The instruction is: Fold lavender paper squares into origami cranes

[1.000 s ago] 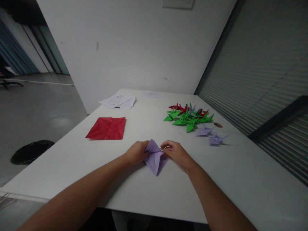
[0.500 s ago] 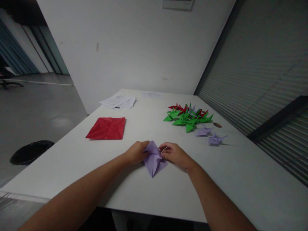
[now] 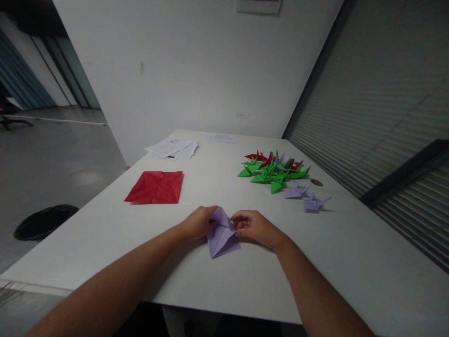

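Observation:
A partly folded purple paper (image 3: pixel 220 238) lies near the front of the white table, its pointed end toward me and slightly left. My left hand (image 3: pixel 200 222) grips its upper left side, thumb on top. At the right edge of the paper, my right hand (image 3: pixel 250 225) pinches the side with curled fingers. Creases run down the middle of the sheet. Some fingertips are hidden behind the paper.
A creased red sheet (image 3: pixel 156 187) lies to the left, with printed papers (image 3: pixel 173 149) behind it. Green cranes (image 3: pixel 268 174), red cranes (image 3: pixel 258 157) and purple cranes (image 3: pixel 315 203) are at the right. A black bag (image 3: pixel 45 222) is beyond the table's left edge.
The purple paper's lower point has swung to the left, and its right flap lies flatter. My right hand has moved slightly, still at the paper's right edge.

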A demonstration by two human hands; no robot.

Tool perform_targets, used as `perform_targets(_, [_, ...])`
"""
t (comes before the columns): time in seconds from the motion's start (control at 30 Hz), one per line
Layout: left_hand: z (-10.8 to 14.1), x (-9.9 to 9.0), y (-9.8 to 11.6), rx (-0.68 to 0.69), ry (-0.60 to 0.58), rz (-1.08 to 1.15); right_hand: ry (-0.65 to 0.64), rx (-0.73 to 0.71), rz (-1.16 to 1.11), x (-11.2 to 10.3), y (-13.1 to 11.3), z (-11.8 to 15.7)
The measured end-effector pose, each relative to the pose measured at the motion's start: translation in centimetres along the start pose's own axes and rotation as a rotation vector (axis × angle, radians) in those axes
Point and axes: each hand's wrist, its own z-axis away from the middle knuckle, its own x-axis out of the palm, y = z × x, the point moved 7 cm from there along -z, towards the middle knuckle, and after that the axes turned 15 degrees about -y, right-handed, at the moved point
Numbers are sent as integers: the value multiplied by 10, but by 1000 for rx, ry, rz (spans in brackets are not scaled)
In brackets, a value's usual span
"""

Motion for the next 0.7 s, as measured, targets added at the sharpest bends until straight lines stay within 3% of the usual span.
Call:
perform_targets(0.33, [1,0,6,18,5,-108,-49,-19,191,1,-9,1])
perform_targets(0.53, [1,0,8,39,9,-175,183,-36,636,13,-33,2])
perform_targets(0.7, [1,1,6,16,9,-193,300,-12,767,21,-39,-5])
